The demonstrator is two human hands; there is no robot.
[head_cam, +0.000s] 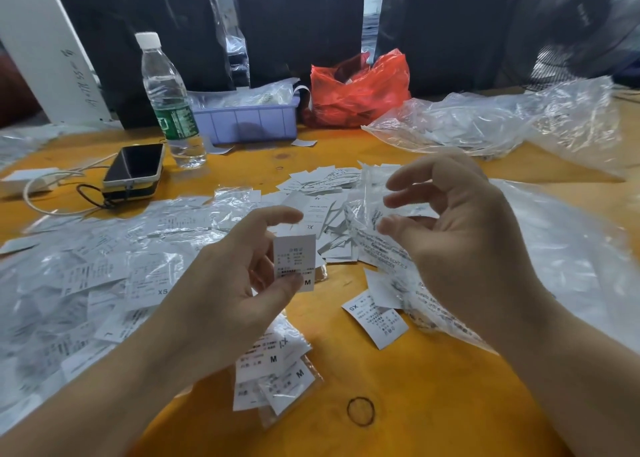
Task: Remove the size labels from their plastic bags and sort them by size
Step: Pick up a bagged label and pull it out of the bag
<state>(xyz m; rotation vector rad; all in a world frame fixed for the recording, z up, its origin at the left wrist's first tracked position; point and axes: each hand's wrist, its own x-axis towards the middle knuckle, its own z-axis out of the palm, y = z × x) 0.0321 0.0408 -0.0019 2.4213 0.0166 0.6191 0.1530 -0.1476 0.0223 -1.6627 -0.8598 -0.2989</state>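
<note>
My left hand pinches a white size label marked M between thumb and fingers, upright above the orange table. My right hand hovers to the right with its fingers curled at a crumpled clear plastic bag that trails down under my wrist. Below my left hand lies a small pile of M labels. An XS label lies to the right of it. A loose heap of labels sits further back. Bagged labels cover the table's left side.
At the back stand a water bottle, a lilac tray, a red plastic bag and a big clear bag. A phone with a cable lies at the left. A rubber band lies near the front edge.
</note>
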